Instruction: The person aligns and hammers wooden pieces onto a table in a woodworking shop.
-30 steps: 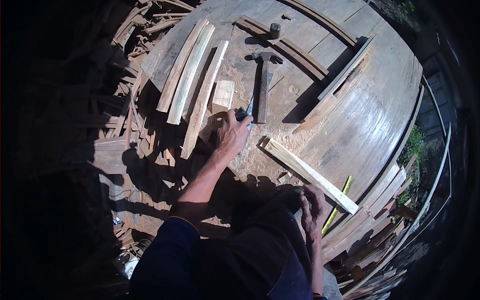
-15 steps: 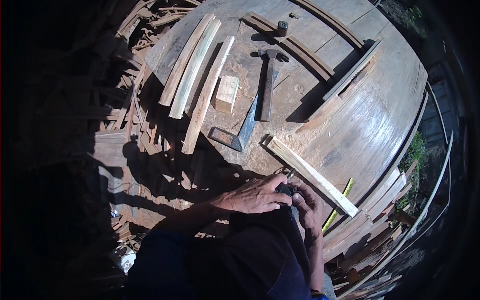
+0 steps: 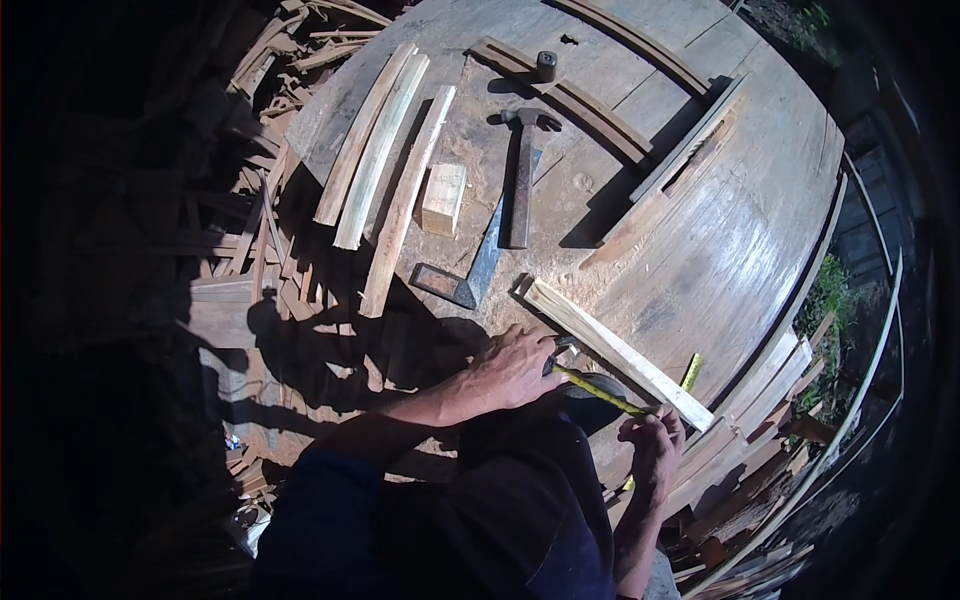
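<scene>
My left hand is closed around a dark tape measure at the bottom of the work surface. Its yellow blade runs out to my right hand, which pinches its far end. Just above the blade a pale wooden batten lies diagonally, with a separate yellow measuring strip partly visible beside it. A hammer rests over the blade of a metal square. Left of them lie a short wood block and three pale strips.
The worn plywood table carries brown battens, a small dark cylinder and a slotted board. Scrap wood is piled at the left. Long strips and green plants lie beyond the right edge.
My left hand left the square, moved down-right and took hold of the tape measure beside my right hand. The yellow blade is now drawn out, with my right hand moved rightward.
</scene>
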### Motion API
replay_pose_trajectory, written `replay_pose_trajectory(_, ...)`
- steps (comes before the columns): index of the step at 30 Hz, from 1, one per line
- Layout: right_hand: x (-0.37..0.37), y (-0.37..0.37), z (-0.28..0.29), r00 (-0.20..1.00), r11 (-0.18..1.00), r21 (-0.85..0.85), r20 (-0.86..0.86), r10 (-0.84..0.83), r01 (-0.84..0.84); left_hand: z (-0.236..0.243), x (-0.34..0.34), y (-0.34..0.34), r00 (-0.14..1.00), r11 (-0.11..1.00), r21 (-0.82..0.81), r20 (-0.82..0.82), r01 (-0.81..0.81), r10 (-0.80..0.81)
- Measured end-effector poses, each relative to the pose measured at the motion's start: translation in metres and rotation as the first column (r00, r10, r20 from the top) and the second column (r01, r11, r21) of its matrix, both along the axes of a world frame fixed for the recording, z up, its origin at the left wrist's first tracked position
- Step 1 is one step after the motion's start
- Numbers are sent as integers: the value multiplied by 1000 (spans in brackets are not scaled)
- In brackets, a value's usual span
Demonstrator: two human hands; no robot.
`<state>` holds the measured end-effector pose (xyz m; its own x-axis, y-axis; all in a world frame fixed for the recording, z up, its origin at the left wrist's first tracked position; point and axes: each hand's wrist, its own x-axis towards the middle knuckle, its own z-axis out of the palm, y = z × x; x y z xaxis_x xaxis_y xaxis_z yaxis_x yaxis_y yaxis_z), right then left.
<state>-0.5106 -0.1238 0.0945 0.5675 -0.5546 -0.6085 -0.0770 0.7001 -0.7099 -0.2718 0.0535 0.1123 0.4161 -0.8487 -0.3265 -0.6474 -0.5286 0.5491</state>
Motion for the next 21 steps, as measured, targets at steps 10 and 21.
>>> replay_pose_trajectory(10, -88, -110, -58, 833, 946, -295, -483, -269, 134, -39, 109, -9, 971, 989, 151, 237, -1, -35)
replay_pose_trajectory(21, -100, -88, -69, 715, 908, -397, -596, -366, 133, -32, 106, -33, 970, 961, 272, 219, 46, -108)
